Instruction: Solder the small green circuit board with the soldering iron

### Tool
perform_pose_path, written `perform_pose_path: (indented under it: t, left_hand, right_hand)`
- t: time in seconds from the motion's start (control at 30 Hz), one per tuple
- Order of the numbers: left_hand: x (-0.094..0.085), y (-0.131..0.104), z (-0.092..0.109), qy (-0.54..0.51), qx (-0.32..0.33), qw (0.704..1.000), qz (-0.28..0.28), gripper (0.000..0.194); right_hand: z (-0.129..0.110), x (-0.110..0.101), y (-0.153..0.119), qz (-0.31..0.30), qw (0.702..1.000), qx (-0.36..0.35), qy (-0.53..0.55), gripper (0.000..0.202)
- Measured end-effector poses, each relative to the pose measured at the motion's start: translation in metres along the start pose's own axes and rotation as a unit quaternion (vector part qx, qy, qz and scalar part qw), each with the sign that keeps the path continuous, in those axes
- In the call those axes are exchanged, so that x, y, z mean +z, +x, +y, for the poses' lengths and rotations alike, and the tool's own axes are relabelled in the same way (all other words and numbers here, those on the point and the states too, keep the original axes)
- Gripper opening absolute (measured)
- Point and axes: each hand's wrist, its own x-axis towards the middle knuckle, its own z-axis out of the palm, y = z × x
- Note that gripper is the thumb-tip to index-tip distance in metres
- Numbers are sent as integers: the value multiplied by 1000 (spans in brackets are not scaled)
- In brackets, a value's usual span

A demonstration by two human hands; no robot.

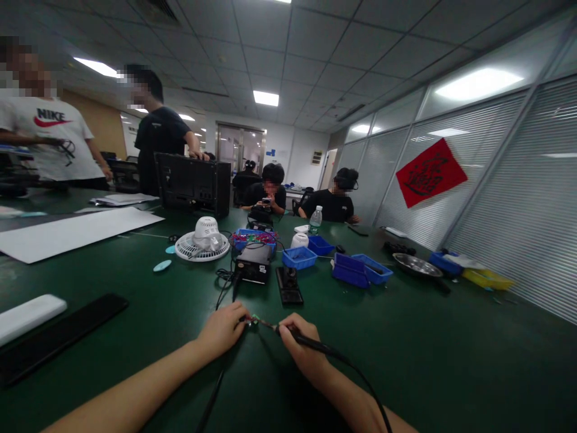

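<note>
My left hand (225, 328) rests on the green table with its fingers pinched together at a small green circuit board (255, 318) with thin reddish wires. Exactly which part the fingertips grip is too small to make out. In my right hand (306, 346) is a soldering iron (315, 344), held like a pen, its tip pointing left at the board. Whether the tip touches the board I cannot tell. The iron's black cable runs down past my right forearm. Ahead of my hands stands a black soldering station (253, 264), and beside it a black iron stand (289, 287).
Blue bins (300, 258) stand behind the stand, one (252, 236) holding red wires. A white fan part (202, 243) lies left, a bottle (315, 221) further back, a metal pan (417, 264) right. Black and white slabs lie near left. Several people are around the table.
</note>
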Motion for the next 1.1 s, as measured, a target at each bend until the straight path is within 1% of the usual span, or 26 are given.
perform_pose_path:
  t: [0.17, 0.27, 0.4, 0.5, 0.63, 0.77, 0.9, 1.1]
  left_hand:
    - [3, 1, -1, -20, -22, 999, 13, 21]
    - [3, 1, -1, -3, -18, 1000, -5, 14]
    - [1, 2, 1, -3, -21, 999, -24, 15]
    - [1, 2, 1, -17, -21, 999, -24, 16]
    - [3, 2, -2, -37, -12, 999, -9, 17]
    - [5, 1, -3, -49, -31, 998, 10, 20]
    - [4, 1, -4, -45, -24, 999, 4, 12]
    - [5, 1, -5, -40, -6, 999, -8, 16]
  right_hand:
    - [2, 0, 0, -1, 1000, 14, 20, 20]
    - [4, 0, 0, 6, 1000, 14, 22, 21]
    - [8, 1, -1, 2, 999, 29, 45, 23]
    - [9, 0, -1, -5, 998, 39, 47, 21]
    - [7, -2, 0, -11, 998, 36, 42, 22]
    - [4, -3, 1, -13, 999, 38, 34, 22]
    - [1, -4, 0, -14, 1000, 18, 12, 21]
    - [-4, -4, -4, -28, 999, 4, -23, 18]
